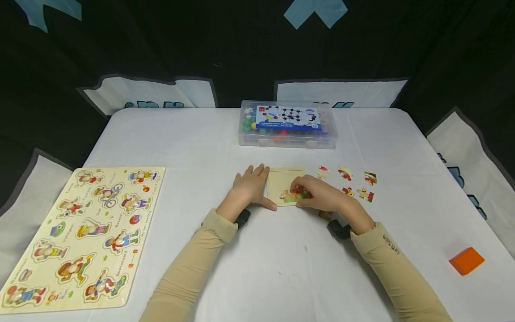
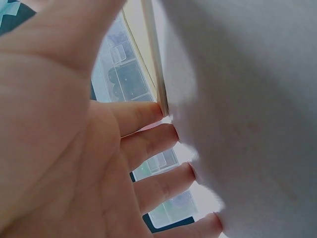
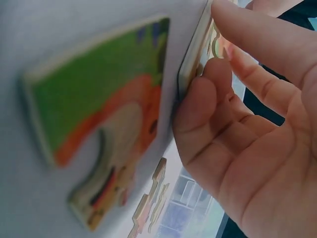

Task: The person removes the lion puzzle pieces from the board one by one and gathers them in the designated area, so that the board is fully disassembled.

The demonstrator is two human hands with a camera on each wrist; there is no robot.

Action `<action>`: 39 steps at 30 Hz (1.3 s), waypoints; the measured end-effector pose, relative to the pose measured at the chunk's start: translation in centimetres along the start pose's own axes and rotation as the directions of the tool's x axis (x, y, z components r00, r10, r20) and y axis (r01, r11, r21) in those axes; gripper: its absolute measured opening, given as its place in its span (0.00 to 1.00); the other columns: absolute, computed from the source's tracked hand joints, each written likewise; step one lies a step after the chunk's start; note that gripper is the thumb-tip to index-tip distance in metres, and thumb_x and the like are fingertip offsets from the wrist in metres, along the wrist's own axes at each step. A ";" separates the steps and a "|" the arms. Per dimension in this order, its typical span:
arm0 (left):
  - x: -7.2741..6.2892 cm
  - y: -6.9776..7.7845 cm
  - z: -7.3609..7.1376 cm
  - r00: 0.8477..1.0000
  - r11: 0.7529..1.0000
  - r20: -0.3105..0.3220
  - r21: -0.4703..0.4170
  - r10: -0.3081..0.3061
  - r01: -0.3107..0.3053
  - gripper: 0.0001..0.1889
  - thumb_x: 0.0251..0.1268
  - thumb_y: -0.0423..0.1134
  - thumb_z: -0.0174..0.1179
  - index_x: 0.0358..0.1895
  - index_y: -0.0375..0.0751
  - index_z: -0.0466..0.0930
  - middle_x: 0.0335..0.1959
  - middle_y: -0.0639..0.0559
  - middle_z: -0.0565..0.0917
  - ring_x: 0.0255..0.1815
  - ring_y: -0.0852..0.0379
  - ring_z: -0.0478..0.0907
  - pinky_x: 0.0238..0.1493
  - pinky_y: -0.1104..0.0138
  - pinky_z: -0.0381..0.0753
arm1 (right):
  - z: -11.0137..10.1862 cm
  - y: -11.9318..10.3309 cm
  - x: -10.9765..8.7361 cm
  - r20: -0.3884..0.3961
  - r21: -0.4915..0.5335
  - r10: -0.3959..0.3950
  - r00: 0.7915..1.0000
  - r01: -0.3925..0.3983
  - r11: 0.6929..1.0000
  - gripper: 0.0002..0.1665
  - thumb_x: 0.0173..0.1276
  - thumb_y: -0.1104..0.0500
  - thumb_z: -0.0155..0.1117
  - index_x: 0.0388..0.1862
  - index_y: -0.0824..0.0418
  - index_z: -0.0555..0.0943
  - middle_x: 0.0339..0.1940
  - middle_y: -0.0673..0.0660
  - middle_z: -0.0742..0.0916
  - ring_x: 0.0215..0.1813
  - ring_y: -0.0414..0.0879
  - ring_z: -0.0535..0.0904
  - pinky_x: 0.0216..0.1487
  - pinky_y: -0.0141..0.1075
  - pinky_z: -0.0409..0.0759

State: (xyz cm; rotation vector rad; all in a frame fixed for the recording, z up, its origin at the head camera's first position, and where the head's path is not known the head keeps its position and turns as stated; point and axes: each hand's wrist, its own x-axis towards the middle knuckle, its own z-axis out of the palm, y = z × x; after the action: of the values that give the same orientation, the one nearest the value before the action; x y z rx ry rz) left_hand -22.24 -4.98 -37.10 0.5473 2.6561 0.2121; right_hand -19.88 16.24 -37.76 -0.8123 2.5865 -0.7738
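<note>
A small wooden puzzle tray lies mid-table, with joined jigsaw pieces along its near side. My left hand is spread flat at the tray's left, fingertips touching the edge and table. Over the tray's near right corner, my right hand has curled fingers and pinches a puzzle piece, mostly hidden by the fingers. A loose green and orange piece lies below that hand, partly covered in the head view. Several other loose pieces are scattered right of the tray.
A clear plastic box of coloured balls stands behind the tray. On the left lies a large wooden picture board. An orange block sits near the right edge of the white-covered table.
</note>
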 end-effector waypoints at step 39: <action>0.1 0.0 0.0 1.000 1.000 0.011 -0.006 0.001 -0.001 0.62 0.35 0.66 0.66 0.72 0.40 0.43 0.72 0.45 0.46 0.70 0.42 0.42 0.62 0.44 0.49 | -1.1 1.1 -2.2 -0.104 0.138 0.002 0.995 0.012 0.990 0.13 0.67 0.61 0.55 0.49 0.61 0.77 0.34 0.54 0.81 0.25 0.43 0.73 0.28 0.36 0.72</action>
State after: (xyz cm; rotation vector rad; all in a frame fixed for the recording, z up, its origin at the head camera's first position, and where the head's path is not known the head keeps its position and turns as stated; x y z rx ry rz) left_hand -22.34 -4.99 -37.09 0.5470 2.6434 0.2163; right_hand -19.10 18.75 -37.16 -0.7556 2.5859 -1.0092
